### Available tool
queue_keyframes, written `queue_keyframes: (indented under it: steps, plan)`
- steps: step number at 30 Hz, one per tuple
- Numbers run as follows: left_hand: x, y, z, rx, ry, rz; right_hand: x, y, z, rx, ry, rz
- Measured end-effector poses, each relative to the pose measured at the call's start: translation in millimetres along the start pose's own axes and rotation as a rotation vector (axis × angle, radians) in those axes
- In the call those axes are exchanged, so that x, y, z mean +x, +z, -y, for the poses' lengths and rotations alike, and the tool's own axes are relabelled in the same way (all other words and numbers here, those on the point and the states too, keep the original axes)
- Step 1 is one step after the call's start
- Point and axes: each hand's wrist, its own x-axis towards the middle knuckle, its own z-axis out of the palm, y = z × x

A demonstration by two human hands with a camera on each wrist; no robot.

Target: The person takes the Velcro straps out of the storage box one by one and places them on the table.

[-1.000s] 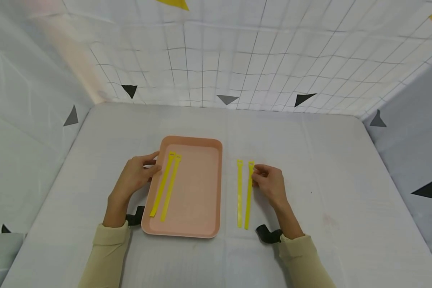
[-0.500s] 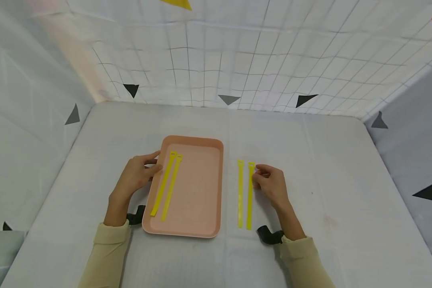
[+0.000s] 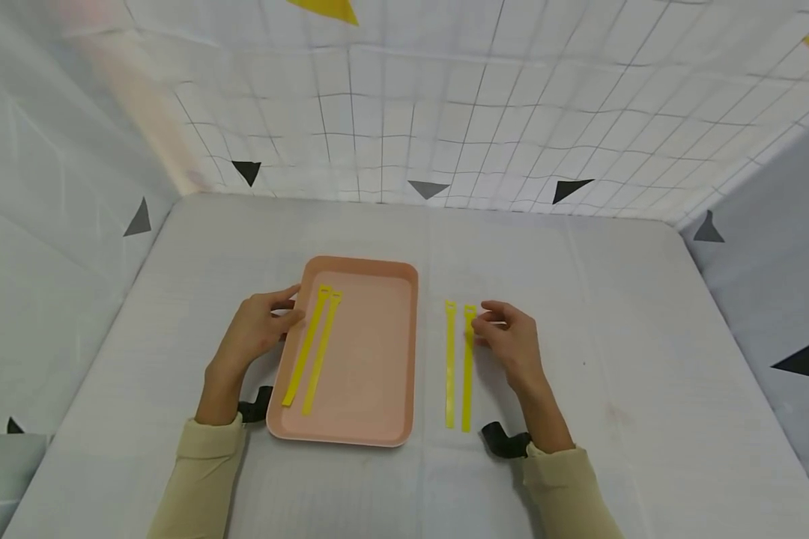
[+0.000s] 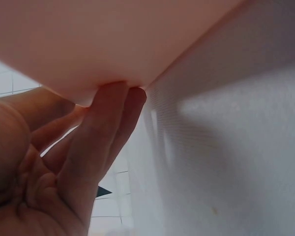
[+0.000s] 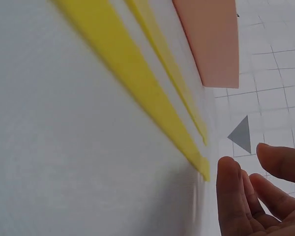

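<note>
My left hand (image 3: 255,327) grips the left rim of a pink rectangular tray (image 3: 374,359). In the left wrist view its fingertips press against the tray's underside. Two yellow cable straps with slotted heads, a left one (image 3: 306,349) and a right one (image 3: 323,353), lie slanted inside the tray. To the tray's right, another pair lies on the table: an inner strap (image 3: 450,367) and an outer strap (image 3: 468,378), nearly parallel. Beside the outer strap's head hovers my right hand (image 3: 512,340). Thumb and fingers stand apart with nothing between them, as the right wrist view shows.
A white cloth covers the table (image 3: 620,299). Behind it rises a white gridded sheet (image 3: 512,112) with dark triangles, and plain sheets hang at both sides. Black wrist mounts, one left (image 3: 256,404) and one right (image 3: 504,440), sit near the sleeves.
My right hand has lifted slightly off the outer strap's head, and its thumb and fingers have spread apart. The outer strap has straightened a little. My left hand stays on the tray.
</note>
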Motion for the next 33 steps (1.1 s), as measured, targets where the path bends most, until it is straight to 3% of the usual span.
queue_keyframes:
  steps: [19, 33]
  plan:
    - [0.9, 0.0, 2.0, 0.008, 0.001, -0.006, -5.0, 0, 26, 0.114, -0.108, -0.025]
    - [1.1, 1.2, 2.8, 0.0, 0.0, -0.007, -10.0, 2, 43, 0.158, -0.136, -0.014]
